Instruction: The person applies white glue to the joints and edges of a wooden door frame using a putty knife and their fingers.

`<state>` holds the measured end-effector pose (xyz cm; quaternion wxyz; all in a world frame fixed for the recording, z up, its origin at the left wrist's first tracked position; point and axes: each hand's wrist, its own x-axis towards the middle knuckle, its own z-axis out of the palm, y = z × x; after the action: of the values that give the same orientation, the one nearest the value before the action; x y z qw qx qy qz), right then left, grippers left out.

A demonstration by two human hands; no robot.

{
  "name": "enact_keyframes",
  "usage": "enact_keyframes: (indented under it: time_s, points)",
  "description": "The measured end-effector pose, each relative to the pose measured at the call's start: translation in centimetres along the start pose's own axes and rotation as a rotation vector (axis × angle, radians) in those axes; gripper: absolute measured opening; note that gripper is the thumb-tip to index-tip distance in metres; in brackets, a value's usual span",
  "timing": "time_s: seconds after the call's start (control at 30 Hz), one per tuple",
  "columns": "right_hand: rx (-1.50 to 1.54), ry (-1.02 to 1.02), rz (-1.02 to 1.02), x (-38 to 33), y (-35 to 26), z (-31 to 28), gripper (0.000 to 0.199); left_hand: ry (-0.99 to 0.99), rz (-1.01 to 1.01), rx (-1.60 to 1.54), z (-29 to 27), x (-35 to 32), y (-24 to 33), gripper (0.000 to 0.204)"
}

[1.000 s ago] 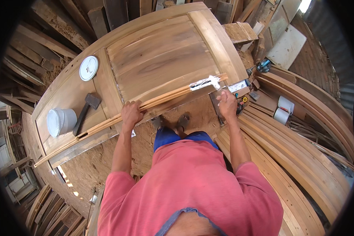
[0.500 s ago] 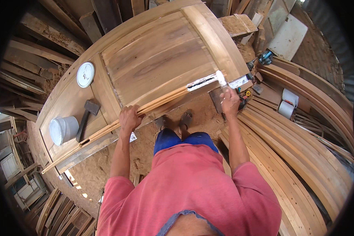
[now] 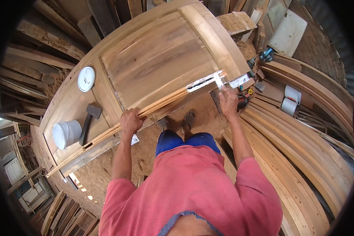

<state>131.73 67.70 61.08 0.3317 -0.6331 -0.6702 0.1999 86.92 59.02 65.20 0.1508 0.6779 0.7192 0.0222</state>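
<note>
A large panelled wooden door (image 3: 157,59) lies flat before me. Along its near edge runs a bundle of thin wooden strips (image 3: 167,98), and my left hand (image 3: 131,121) is closed around them. White wet coating (image 3: 200,83) covers the strips' right end, with a dark gap between them. My right hand (image 3: 228,101) grips a small brush (image 3: 219,82), its tip white and touching the coated strips near their end. A hammer (image 3: 86,125) with a dark handle rests on the door, left of my left hand. Beside it stand a white bucket (image 3: 67,133) and its round lid (image 3: 86,79).
Stacked curved planks (image 3: 287,157) fill the right side. Power tools (image 3: 266,55) and a white cylindrical container (image 3: 290,101) sit among the timber there. More boards (image 3: 43,51) lean at the far left. Sawdust (image 3: 118,173) covers the floor around my feet.
My right hand has drawn the brush slightly down and back, uncovering the strips' right tip. The left hand keeps its hold on the strips.
</note>
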Motion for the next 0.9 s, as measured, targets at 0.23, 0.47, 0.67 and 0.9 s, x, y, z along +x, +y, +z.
enact_keyframes:
  time_s: [0.23,0.47,0.67,0.9]
  points:
    - [0.035,0.124,0.150,1.1,-1.4,-0.8,0.024,0.028,0.012,0.002,0.1,-0.3,-0.2,0.040]
    - [0.116,-0.257,0.224,-2.9,-4.7,2.7,0.025,-0.020,-0.010,0.011,-0.1,-0.1,-0.1,0.041]
    - [0.507,-0.384,0.570,-3.0,-8.0,2.2,0.027,0.001,-0.035,0.017,0.2,-0.6,-0.4,0.041]
    - [0.263,-0.321,0.450,-2.4,-5.9,4.0,0.027,-0.011,-0.022,0.007,0.2,-0.1,-0.2,0.041]
